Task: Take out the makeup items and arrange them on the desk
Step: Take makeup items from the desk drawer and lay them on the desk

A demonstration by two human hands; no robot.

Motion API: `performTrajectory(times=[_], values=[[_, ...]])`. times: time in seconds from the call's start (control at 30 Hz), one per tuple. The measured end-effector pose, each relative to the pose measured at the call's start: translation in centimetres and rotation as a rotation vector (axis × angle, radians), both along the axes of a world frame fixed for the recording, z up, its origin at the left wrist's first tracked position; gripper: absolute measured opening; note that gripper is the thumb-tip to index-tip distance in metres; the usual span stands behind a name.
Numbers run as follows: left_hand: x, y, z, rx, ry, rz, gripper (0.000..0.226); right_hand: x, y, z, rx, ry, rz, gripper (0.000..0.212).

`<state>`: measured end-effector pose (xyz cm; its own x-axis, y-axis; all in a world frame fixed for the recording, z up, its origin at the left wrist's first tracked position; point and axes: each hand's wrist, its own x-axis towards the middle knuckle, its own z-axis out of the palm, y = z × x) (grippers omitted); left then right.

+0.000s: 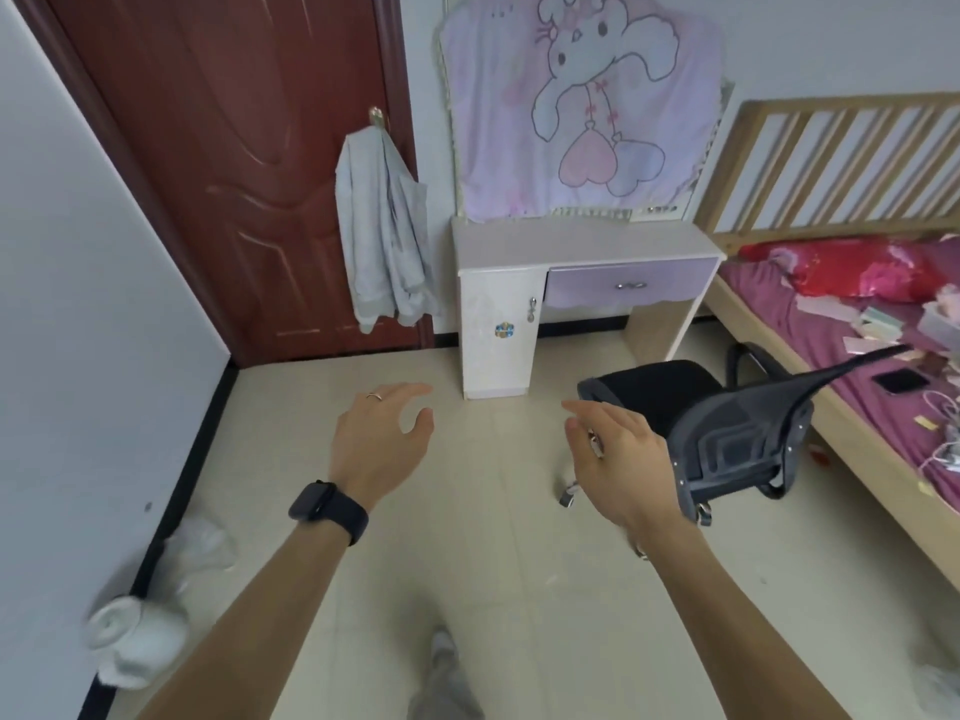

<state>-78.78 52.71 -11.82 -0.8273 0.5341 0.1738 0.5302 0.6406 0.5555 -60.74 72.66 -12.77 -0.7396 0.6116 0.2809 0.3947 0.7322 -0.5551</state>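
**Hands empty, desk ahead, chair partly in the way**

Tiled floor [493, 563] lies open between the person and the desk [582, 241], which stands against the back wall between a red door [234, 174] and the bed [826, 350]. The desk top is bare; a cartoon cloth [576, 96] hangs above it.

Containers: the purple drawer [628, 285] and the white cupboard door [498, 330] are both closed, so their contents are hidden. Small pale boxes [878, 324] lie on the bed near a phone [900, 380]; possibly the makeup items, but too blurred to tell.

A black chair [727, 433] sits in front of the desk's right half, its back tilted toward the bed. A grey garment [382, 236] hangs on the door just left of the desk. A rolled white towel [137, 631] lies at the left wall.

Left hand [376, 444], with a watch [327, 504] on its wrist, has fingers spread and relaxed and holds nothing. Right hand [618, 459] is the same, just left of the chair.
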Motion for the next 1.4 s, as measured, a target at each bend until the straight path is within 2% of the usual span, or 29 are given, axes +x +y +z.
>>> performTrajectory(times=[0.1,0.2,0.3,0.53,0.77,1.07,1.3,1.4], values=[[-7.8,4.6,-0.4,0.005,0.011,-0.038,0.035,-6.8,4.0,-0.5,0.014,0.016,-0.053,0.028],[-15.5,9.3,-0.2,-0.024,0.036,-0.116,0.042,-12.7,7.7,-0.3,0.009,0.049,-0.124,0.028],[-22.1,14.2,0.6,-0.032,0.022,-0.152,0.038,-17.5,11.4,0.3,0.007,0.042,-0.190,0.027],[-33.1,26.2,-0.5,-0.003,-0.023,-0.237,0.034,-26.8,20.3,-0.4,-0.035,-0.009,-0.270,0.026],[-41.3,40.1,-3.2,-0.047,-0.037,-0.301,0.033,-36.1,32.8,-3.1,-0.086,-0.043,-0.253,0.028],[-50.9,54.9,-6.2,-0.208,-0.082,-0.336,0.038,-46.2,47.8,-5.8,-0.357,-0.193,-0.281,0.036],[-56.9,66.3,-12.4,-0.352,-0.176,-0.480,0.040,-53.0,57.2,-12.8,-0.595,-0.302,-0.358,0.038],[-58.8,71.7,-15.9,-0.426,-0.205,-0.560,0.042,-55.3,61.2,-15.9,-0.725,-0.280,-0.437,0.038]])
